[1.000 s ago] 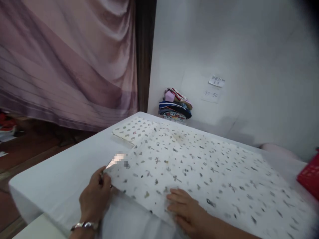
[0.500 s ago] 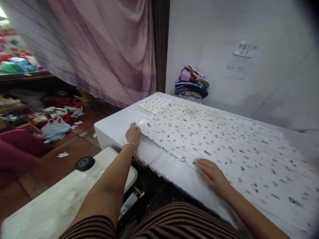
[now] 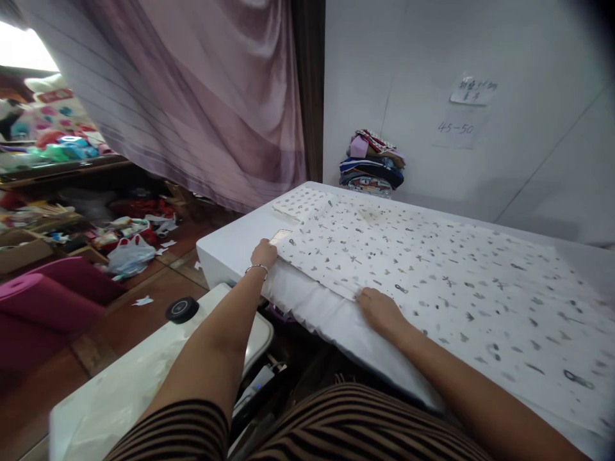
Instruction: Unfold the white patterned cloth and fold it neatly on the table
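Observation:
A large white cloth point(image 3: 423, 269) printed with small grey-green motifs lies spread over a white-covered table point(image 3: 240, 240). At the cloth's near left corner, my left hand point(image 3: 264, 253) is closed on the edge, a bracelet at its wrist. Further right along the same near edge, my right hand point(image 3: 379, 310) has its fingers bent together on the hem; its fingertips are partly hidden. Just beyond my left hand lies a pale flat rectangle point(image 3: 280, 236), its kind unclear. A folded patterned cloth point(image 3: 300, 203) rests at the table's far left.
A stack of folded fabrics point(image 3: 372, 163) stands against the wall behind the table. At lower left is a white stool-like surface point(image 3: 120, 384) with a round black object point(image 3: 182, 310) on it. A curtain point(image 3: 216, 96) hangs behind; pink rolls point(image 3: 52, 301) and a plastic bag point(image 3: 132, 256) lie on the floor.
My right hand has slid left along the near edge, closer to my left hand, and its fingers have curled in on the hem. The view has shifted slightly left.

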### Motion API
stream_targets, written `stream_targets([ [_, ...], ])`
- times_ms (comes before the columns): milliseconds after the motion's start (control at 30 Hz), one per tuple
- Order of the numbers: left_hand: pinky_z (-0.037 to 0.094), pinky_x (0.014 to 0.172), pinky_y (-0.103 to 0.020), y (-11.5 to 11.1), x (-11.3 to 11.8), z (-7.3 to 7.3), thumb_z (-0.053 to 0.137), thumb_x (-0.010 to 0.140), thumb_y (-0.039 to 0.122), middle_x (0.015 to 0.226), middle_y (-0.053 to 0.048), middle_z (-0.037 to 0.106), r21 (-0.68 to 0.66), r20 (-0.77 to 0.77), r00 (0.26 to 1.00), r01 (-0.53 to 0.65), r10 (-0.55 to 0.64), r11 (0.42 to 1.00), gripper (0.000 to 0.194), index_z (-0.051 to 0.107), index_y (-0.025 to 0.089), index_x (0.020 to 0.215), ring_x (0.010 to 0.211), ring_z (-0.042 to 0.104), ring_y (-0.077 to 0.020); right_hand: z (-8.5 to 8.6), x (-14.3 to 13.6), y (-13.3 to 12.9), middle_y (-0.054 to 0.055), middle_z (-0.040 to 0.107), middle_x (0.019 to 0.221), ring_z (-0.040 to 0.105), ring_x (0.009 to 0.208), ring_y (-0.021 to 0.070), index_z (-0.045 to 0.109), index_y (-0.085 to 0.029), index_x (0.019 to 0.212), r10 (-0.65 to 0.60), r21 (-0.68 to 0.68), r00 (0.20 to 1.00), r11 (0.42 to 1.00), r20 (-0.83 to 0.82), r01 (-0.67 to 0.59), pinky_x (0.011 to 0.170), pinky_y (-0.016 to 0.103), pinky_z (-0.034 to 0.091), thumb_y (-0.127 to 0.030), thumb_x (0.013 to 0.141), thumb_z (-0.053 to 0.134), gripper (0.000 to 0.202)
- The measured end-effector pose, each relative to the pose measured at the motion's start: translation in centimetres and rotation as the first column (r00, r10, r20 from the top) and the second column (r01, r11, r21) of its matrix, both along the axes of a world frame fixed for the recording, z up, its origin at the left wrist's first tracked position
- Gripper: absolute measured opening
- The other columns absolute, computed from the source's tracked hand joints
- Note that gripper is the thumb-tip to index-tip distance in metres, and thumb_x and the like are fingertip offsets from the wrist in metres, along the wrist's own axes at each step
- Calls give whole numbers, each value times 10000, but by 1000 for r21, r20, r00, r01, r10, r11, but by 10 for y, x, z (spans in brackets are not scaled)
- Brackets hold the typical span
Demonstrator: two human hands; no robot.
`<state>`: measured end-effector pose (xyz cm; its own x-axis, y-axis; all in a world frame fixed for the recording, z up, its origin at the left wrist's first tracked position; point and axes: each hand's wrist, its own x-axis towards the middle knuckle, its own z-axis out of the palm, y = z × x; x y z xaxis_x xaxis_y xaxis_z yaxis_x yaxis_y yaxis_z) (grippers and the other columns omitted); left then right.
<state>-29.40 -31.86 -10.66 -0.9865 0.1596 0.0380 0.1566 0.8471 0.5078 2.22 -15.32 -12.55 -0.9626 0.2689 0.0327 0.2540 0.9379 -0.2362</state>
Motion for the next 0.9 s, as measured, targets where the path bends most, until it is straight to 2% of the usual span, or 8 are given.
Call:
stream_targets([
  [167, 419, 805, -357, -5, 1, 4, 462, 834, 271, 1083, -137, 619, -22, 3, 999, 48, -48, 999, 376, 471, 153, 1192, 1003, 569, -270, 9, -3, 25, 31, 619, 943, 550, 877, 153, 608, -195, 909, -119, -375, 976, 926, -184, 42, 774, 257, 396, -189, 851, 387, 228],
  [300, 425, 821, -345, -8, 18, 9, 433, 858, 376, 1141, -116, 575, 7, -144, 988, 52, -51, 999, 420, 452, 179, 1228, 1024, 551, -247, 11, -7, 35, 21, 630, 859, 554, 807, 163, 593, -197, 865, -199, -438, 969, 892, -149, 116, 727, 272, 394, -204, 834, 380, 216],
  [367, 435, 770, -306, -8, 42, 7, 419, 870, 372, 1076, -85, 591, 19, -303, 939, 179, -165, 984, 357, 499, 188, 1165, 934, 571, -202, 9, -9, 34, 22, 626, 852, 549, 799, 162, 581, -196, 862, -183, -433, 971, 896, -150, 102, 721, 272, 388, -197, 840, 365, 218],
  [433, 431, 703, -263, -5, 75, 2, 418, 880, 337, 933, -43, 617, -57, -402, 803, 458, -440, 887, 248, 571, 200, 1019, 820, 574, -157, 6, -9, 33, 25, 621, 867, 545, 807, 160, 567, -195, 867, -166, -421, 974, 903, -157, 87, 723, 271, 381, -190, 849, 356, 212],
  [500, 418, 698, -242, 2, 110, -6, 404, 896, 304, 867, -18, 622, -215, -391, 524, 747, -756, 629, 220, 607, 218, 889, 815, 558, -136, 5, -10, 31, 29, 615, 888, 543, 821, 159, 555, -194, 878, -150, -395, 976, 915, -158, 77, 730, 270, 375, -184, 859, 351, 205],
  [600, 410, 724, -252, 20, 145, -16, 394, 910, 275, 921, -10, 628, -389, -344, 203, 858, -917, 336, 223, 613, 230, 905, 861, 535, -137, 7, -9, 29, 34, 606, 906, 537, 832, 158, 547, -190, 895, -130, -340, 980, 938, -150, 73, 734, 266, 366, -171, 870, 348, 201],
  [767, 389, 670, -277, 55, 154, -24, 423, 901, 232, 921, -14, 612, -530, -309, 145, 795, -940, 297, 180, 595, 189, 873, 839, 528, -157, 15, -7, 22, 43, 596, 970, 534, 863, 149, 540, -190, 949, -105, -244, 984, 967, -142, 68, 733, 251, 358, -172, 896, 345, 203],
  [900, 356, 620, -281, 57, 152, -22, 405, 904, 201, 857, -24, 591, -601, -282, 112, 754, -953, 266, 204, 573, 163, 793, 792, 516, -156, 23, -5, 16, 47, 584, 1003, 531, 887, 149, 529, -188, 989, -99, -128, 986, 988, -137, 81, 720, 241, 353, -128, 892, 342, 219],
])
